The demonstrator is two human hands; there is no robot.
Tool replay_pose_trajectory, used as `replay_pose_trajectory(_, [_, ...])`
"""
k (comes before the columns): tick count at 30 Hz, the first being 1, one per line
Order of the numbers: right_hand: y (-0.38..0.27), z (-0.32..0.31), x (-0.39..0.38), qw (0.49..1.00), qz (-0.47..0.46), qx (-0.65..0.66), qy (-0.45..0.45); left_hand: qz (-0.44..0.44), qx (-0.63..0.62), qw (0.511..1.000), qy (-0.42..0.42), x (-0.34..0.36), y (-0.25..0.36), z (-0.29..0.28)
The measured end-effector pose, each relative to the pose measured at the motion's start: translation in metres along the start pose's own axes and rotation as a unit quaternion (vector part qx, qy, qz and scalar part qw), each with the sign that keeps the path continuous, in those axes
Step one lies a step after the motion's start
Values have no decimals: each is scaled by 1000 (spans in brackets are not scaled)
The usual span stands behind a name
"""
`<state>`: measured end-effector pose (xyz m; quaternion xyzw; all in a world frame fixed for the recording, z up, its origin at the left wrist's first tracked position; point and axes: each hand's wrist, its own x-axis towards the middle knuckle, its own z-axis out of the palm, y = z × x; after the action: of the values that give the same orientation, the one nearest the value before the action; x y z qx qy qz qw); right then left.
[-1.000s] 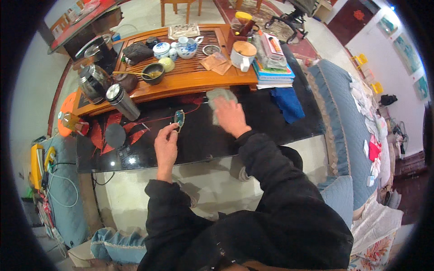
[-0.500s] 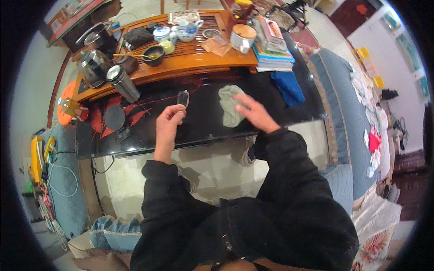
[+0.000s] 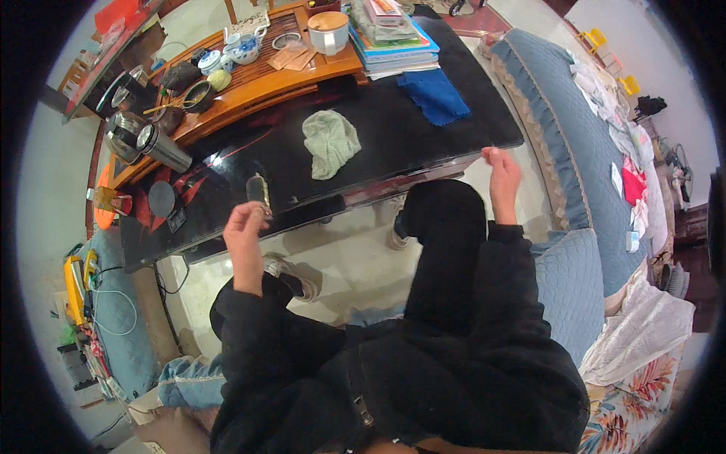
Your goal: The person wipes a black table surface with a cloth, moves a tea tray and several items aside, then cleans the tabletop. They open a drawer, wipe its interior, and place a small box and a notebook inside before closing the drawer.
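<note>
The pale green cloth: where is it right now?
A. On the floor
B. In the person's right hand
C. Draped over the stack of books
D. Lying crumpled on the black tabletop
D: the pale green cloth lies crumpled on the black table, and neither hand touches it.

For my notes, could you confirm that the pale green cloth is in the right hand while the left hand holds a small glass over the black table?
Not quite. In the head view the cloth lies on the black table, and the right hand is away from it near the table's edge. The left hand does hold the small glass.
</note>
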<state>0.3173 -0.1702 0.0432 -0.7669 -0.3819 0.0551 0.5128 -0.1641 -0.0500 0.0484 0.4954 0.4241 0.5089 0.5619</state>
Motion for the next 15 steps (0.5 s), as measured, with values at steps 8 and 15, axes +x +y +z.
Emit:
replay_pose_trajectory(8, [126,128,-29,814,422,310,-251,-112,-19,993,-17,-84,-3,74])
replay_pose_trajectory(15, [167,196,-43,749,432,491,-104,-126,46,990,-36,-103,7,96])
